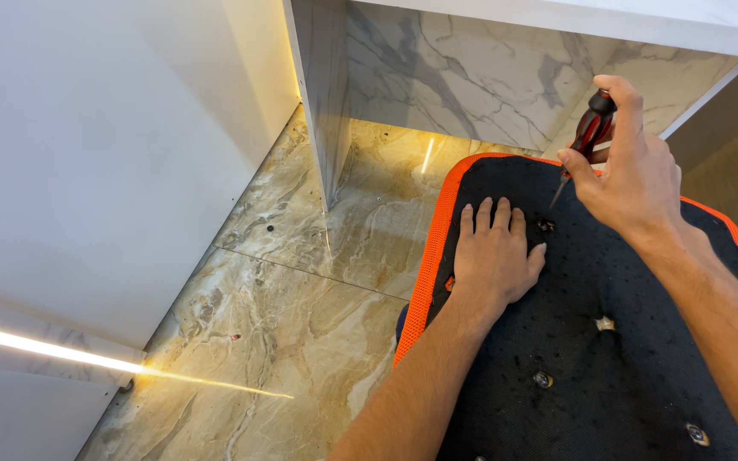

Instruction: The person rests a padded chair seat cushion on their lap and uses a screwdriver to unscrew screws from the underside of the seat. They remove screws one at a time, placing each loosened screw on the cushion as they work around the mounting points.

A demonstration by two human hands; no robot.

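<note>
A black fabric-covered panel (608, 282) with an orange mesh border, probably the underside of a chair seat, is laid on the marble-patterned floor tiles (301, 324), and everything else is placed from it. The left hand (495, 252) is pressed flat on the panel's upper middle, fingers extended and close together, gripping nothing; the pose reads as a way to keep the panel from shifting. Just beside its fingertips, toward the panel's far edge, a dark screw hole (545, 225) is seen. The right hand (629, 171) is held above that spot, fingers closed around the red-and-black handle of a screwdriver (589, 132), with the index finger laid along the top; the shaft is angled down so that its tip sits just short of the hole. Nearer the panel's close edge, 2 metal screw heads (542, 379) are visible, with a small pale scrap (606, 323) between them and the hand. Beyond the panel's far edge stands a white marble-look cabinet (471, 77), and a glowing light strip (53, 350) is seen well off to the left.
</note>
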